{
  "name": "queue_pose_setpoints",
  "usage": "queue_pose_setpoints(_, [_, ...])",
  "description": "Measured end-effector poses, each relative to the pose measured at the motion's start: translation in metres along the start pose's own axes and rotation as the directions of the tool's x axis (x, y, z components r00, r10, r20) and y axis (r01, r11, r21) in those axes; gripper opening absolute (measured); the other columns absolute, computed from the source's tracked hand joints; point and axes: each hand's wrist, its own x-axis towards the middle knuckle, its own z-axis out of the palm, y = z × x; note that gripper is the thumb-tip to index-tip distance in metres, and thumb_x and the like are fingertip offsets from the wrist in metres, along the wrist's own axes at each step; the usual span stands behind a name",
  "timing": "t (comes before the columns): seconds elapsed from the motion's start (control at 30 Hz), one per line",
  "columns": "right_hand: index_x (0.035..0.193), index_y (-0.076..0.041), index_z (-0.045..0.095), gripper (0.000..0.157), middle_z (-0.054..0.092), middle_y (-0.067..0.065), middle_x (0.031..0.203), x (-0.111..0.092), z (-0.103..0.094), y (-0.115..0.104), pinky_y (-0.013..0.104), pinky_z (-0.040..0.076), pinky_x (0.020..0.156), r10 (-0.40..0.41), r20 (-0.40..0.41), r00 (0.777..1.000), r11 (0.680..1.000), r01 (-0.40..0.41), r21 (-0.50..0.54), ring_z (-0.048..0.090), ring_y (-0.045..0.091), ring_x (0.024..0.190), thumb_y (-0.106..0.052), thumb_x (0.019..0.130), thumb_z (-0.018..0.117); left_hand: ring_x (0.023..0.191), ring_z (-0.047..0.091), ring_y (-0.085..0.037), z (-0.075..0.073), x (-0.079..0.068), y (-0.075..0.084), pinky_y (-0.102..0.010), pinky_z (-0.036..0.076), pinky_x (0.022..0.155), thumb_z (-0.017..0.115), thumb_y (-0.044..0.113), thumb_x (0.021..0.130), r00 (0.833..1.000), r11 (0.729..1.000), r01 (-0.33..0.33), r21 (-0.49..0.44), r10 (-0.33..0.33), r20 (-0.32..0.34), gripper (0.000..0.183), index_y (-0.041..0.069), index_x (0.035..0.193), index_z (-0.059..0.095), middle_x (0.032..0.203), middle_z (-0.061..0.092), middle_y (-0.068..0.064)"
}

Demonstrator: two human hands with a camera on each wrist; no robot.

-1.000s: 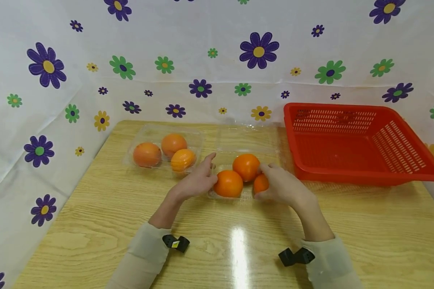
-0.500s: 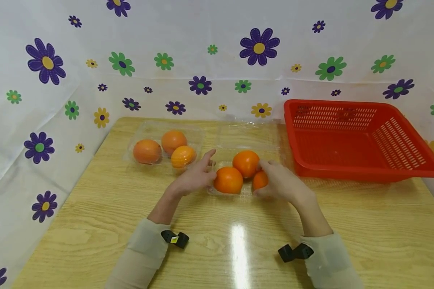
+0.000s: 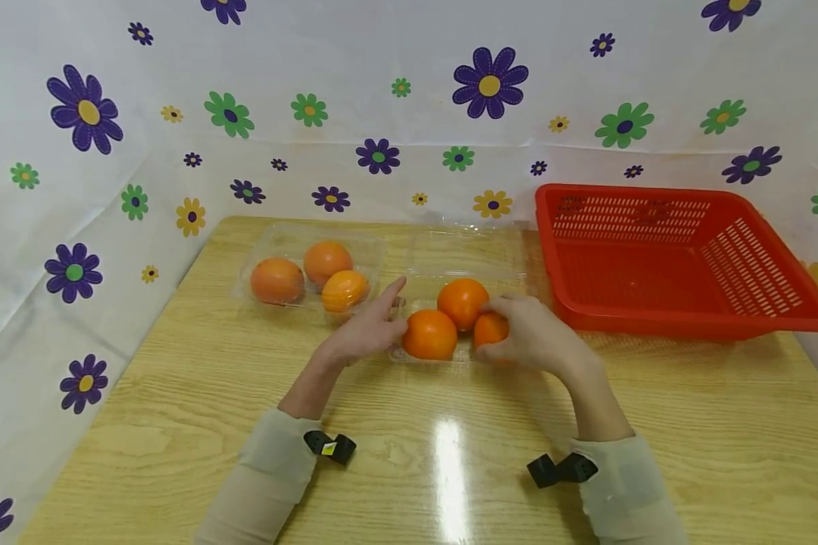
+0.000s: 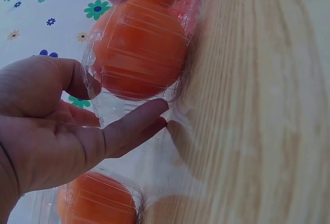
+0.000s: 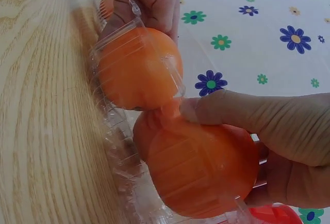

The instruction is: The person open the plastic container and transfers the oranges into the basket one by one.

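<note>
item: one clear, thin-walled plastic container (image 3: 463, 354), on the pale wood-grain table (image 3: 143, 424) between your hands, its transparent plastic lid (image 3: 463, 257) laid back on the far side.
contents: a round, bright orange left-end fruit (image 3: 429, 335); a round, bright orange rear fruit (image 3: 463, 303), close behind it; a round, bright orange right-end fruit (image 3: 491, 333), within your right grip. whether that last one sits fully on the container floor, you cannot tell from here.
neighbours: to the left, a second clear plastic box (image 3: 286, 238) with three orange fruits in it; to the right, a red slotted plastic basket (image 3: 682, 329).

hazards, as judged:
– fruit riding high at the right end, caused by crowding against its neighbours; the lid would then bear on it rather than close.
– thin wall bending or splitting, caused by your pressing the right-end fruit hard outward.
– container sliding on the smooth table, caused by a push from the right that your left does not answer.
– smooth fruit rolling out of place, caused by your letting go while it leans.

hands:
– your left hand (image 3: 364, 333): wide, fingers extended along the container's left end, thumb at the rim beside the left-end fruit; no fruit held.
– your right hand (image 3: 538, 337): narrowed to the fruit's girth, thumb and fingers curled round the right-end fruit.
</note>
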Motion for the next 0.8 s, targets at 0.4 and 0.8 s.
queue_pose_setpoints(0.4, [0.134,-0.007,0.059,0.059,0.056,0.011,0.135,-0.003,-0.015,-0.005,0.046,0.05,0.095,-0.048,-0.142,0.989,0.996,0.058,0.063,0.055,0.029,0.11,-0.029,0.084,0.08,0.135,0.039,-0.035,-0.001,-0.001,-0.002,-0.04,0.043,0.09,0.037,0.005,0.1,0.999,0.999,-0.04,-0.019,0.039,-0.022,0.07,0.012,0.161,0.003,0.162,0.018,-0.024])
queue_pose_setpoints(0.8, [0.138,-0.007,0.056,0.062,0.055,0.013,0.133,-0.007,-0.035,-0.002,0.044,0.053,0.089,-0.066,-0.183,0.981,0.996,0.075,0.046,0.055,0.028,0.104,-0.029,0.085,0.08,0.093,0.055,-0.024,0.0,0.001,-0.006,-0.028,0.046,0.073,0.038,0.003,0.101,0.999,0.999,-0.035,-0.038,0.034,-0.027,0.068,0.012,0.161,0.006,0.158,0.027,-0.024])
